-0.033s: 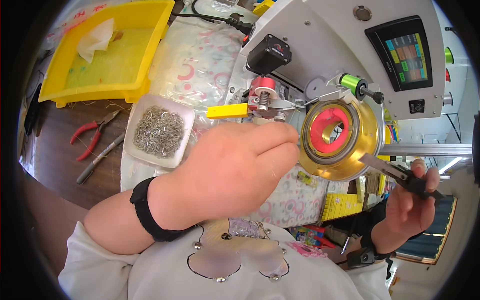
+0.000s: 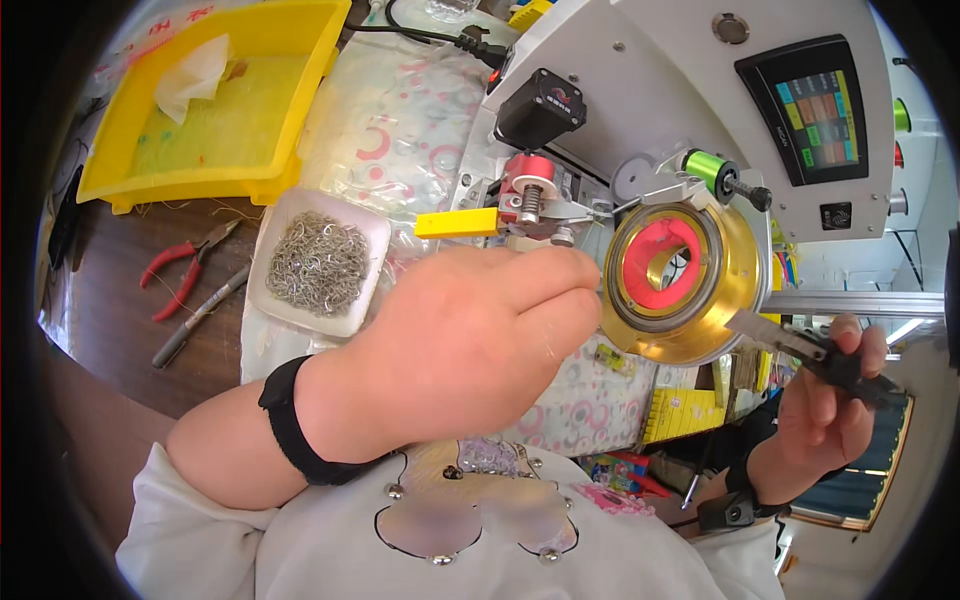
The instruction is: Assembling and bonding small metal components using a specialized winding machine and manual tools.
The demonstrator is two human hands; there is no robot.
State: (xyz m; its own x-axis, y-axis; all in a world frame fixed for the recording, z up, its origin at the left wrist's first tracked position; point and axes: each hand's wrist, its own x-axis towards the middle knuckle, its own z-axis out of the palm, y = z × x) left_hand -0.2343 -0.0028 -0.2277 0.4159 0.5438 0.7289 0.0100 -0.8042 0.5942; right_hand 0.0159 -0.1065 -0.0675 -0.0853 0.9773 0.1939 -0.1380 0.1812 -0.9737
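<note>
My left hand (image 2: 470,345) is closed in a pinch beside the gold ring (image 2: 738,285), its knuckles toward me; what the fingertips hold is hidden. Just above them is the machine's small clamp head (image 2: 540,205), with a red knob, a spring and a yellow bar (image 2: 457,223). A red insert (image 2: 640,280) lines the ring's opening. On the ring's other side, my right hand (image 2: 825,410) grips a black-handled tool (image 2: 850,375). Its flat metal blade points at the ring's lower right edge; whether it touches I cannot tell.
Left of my left hand stands a white tray (image 2: 378,250) of small silvery hooks. Red-handled pliers (image 2: 185,268) and a grey marker pen (image 2: 200,318) lie farther left, below a yellow bin (image 2: 90,185). The white machine housing (image 2: 660,60) and its screen (image 2: 815,110) rise at the back right.
My right hand and its tool have shifted very slightly to the right. The left hand keeps its pinch in about the same spot.
</note>
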